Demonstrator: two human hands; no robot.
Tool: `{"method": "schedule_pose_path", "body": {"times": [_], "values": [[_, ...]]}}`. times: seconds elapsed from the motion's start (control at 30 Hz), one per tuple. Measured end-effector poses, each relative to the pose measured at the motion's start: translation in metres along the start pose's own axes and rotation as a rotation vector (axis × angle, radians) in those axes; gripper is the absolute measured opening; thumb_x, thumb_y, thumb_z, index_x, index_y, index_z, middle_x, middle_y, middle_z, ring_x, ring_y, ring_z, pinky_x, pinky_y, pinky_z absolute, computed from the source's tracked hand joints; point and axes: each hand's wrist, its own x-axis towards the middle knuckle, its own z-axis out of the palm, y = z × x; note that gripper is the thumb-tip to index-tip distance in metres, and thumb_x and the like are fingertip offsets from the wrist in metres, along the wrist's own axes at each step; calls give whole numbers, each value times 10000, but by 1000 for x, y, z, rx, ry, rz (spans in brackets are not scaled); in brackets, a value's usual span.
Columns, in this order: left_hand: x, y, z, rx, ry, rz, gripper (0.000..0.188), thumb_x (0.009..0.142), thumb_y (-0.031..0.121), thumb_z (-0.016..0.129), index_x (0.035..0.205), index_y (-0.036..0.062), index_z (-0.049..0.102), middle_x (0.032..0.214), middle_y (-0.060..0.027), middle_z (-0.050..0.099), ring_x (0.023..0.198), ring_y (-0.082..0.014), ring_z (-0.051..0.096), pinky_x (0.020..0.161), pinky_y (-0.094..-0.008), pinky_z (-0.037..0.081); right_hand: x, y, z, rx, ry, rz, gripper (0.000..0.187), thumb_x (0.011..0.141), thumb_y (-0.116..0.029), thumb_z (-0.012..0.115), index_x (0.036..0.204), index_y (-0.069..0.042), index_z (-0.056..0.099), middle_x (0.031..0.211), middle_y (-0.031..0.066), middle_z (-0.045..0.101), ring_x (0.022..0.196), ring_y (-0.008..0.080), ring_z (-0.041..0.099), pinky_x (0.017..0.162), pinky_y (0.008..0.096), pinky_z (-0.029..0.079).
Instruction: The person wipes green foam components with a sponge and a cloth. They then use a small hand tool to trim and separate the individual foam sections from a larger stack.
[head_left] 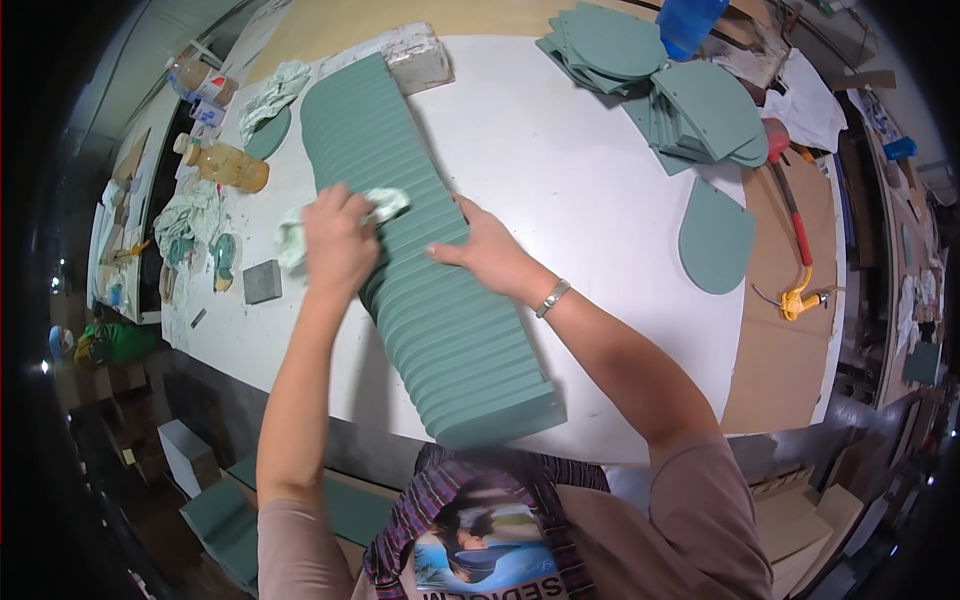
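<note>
A long row of green rounded-end boards (455,325), packed face to face into a ribbed block, lies slantwise across the white table in front of me. My left hand (340,240) is closed round a crumpled pale cloth (388,203) at the row's left side, about midway along. Cloth shows on both sides of the fist; the part inside it is hidden. On the right side my right hand (487,252) grips the row, its thumb across the ribs and its fingers at the edge, partly out of sight.
A whitish block (420,62) stands at the row's far end. Right: stacked green boards (710,105), a single board (716,235), a red-headed mallet (790,195) and a yellow air gun (797,302). Left: a bottle of yellowish liquid (228,165), rags (190,215) and a grey sanding block (262,282).
</note>
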Motion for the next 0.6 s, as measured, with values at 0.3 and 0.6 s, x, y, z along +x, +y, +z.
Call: {"method": "schedule_pose_path", "body": {"times": [0.3, 0.6], "values": [[16, -27, 18, -262, 138, -415, 193, 831, 117, 699, 998, 19, 704, 976, -140, 652, 864, -304, 639, 766, -379, 507, 1, -2, 6, 104, -30, 2, 929, 832, -255, 773, 1499, 145, 265, 1335, 283, 592, 1226, 330, 598, 1055, 343, 452], [16, -13, -2, -220, 35, -32, 228, 707, 260, 827, 779, 88, 695, 824, -67, 653, 847, -302, 589, 751, -428, 455, -5, -15, 1, 112, -22, -13, 874, 827, -206, 783, 1478, 146, 318, 1282, 241, 631, 1153, 264, 630, 1024, 318, 470]]}}
